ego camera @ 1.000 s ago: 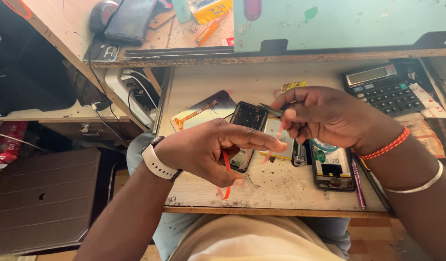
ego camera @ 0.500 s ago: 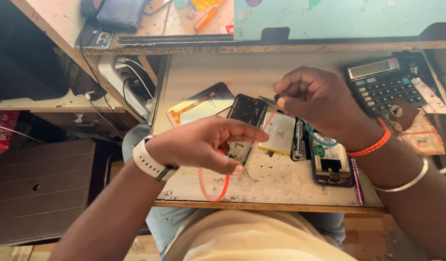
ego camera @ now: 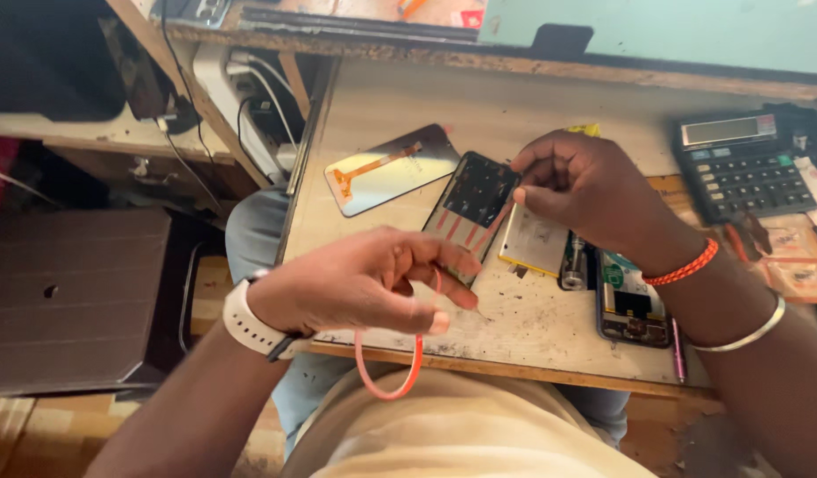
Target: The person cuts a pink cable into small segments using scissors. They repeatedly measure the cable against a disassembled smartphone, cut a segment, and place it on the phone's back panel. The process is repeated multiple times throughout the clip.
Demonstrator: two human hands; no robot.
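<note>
- The worn, scratched wooden table [ego camera: 550, 327] fills the middle of the head view and carries all the small parts.
- The left hand [ego camera: 355, 283], with a white watch strap at the wrist, hovers over the table's near edge; its fingers [ego camera: 426, 265] are curled in, pinching the lower end of the phone frame and a thin orange loop.
- The right hand [ego camera: 594, 190], with an orange braided band and a silver bangle on its wrist, hangs over the table's centre; its fingers [ego camera: 536, 168] are closed in a pinch at the frame's upper right corner, and what they grip there is too small to tell.
- The dark grey calculator [ego camera: 740, 168] lies at the table's far right.
- The black rectangular phone frame [ego camera: 475, 208] with pale orange strips is held tilted between the two hands, just above the table.
- The glossy phone screen panel with an orange flex strip [ego camera: 391, 168] lies flat to the left of the frame.
- The opened phone body showing a green board [ego camera: 629, 296] lies under the right wrist.
- The pale rectangular battery [ego camera: 532, 239] lies beside it, partly under the right hand.
- The thin orange loop [ego camera: 391, 376] dangles from the left hand past the table's edge.
</note>
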